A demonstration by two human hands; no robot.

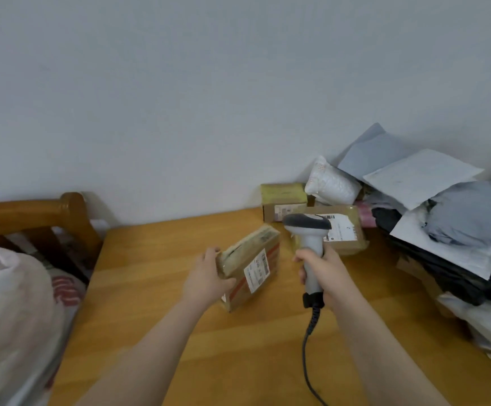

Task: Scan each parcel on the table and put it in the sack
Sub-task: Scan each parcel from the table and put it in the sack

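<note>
Parcel: I am holding the cardboard parcel (250, 268) tilted up off the desk (165, 332), near its middle, with the white label (256, 271) facing up toward me.
Left hand: my left hand (206, 276) is gripping the parcel's left end, its fingers (212, 252) curling over the top edge.
Right hand: my right hand (323, 271) is wrapping fully round the scanner (308, 230) handle; the head is sitting just right of the parcel, not touching it.
Scan risk: the head seems to be aiming past the label, so the read may be failing unless I tip one toward the other.
Grip risk: I am holding one end only, so the box could be twisting loose.
Cable risk: the cable (307, 347) is trailing across the desk and could be snagging.
Sack: the sack (12, 312) is waiting off the desk's left edge; a careless swing could be missing its mouth.
Pile: the other parcels (443, 218) are lying heaped at the right.
</note>
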